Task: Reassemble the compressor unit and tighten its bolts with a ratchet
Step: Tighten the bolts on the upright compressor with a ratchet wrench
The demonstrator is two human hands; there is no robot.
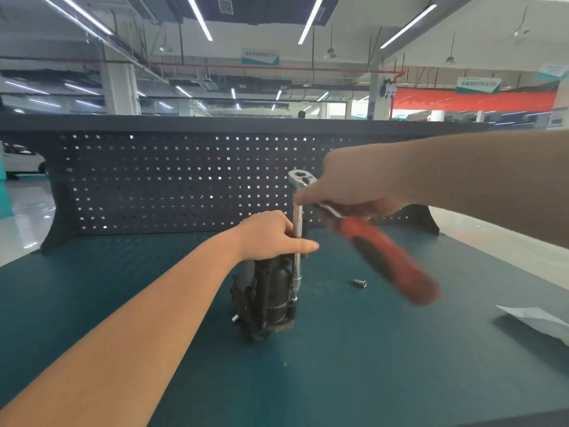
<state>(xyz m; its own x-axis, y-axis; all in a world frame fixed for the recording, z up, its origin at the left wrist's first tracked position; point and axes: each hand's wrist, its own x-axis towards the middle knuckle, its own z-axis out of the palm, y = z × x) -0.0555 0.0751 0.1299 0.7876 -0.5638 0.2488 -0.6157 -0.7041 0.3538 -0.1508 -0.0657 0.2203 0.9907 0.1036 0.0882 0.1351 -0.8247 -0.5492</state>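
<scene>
Head view, centre of frame: dark cast-metal compressor unit (pixel 268 297) upright on green tabletop (pixel 369 349). Left hand (pixel 271 235) grips its top, thumb against chrome extension bar (pixel 297 241) seated low on the unit. Right hand (pixel 348 186) grips orange-handled ratchet (pixel 385 254) near its head. Spare small steel socket (pixel 359 283) lies right. Unit appears assembled; bolt tightening judged under way.

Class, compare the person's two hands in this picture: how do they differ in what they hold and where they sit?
The left hand grips the upright extension bar atop the compressor; the right hand holds the ratchet near its head. The left hand sits low, the right hand higher. The left hand looks sharp; the ratchet under the right is blurred. Both work one tool.
</scene>
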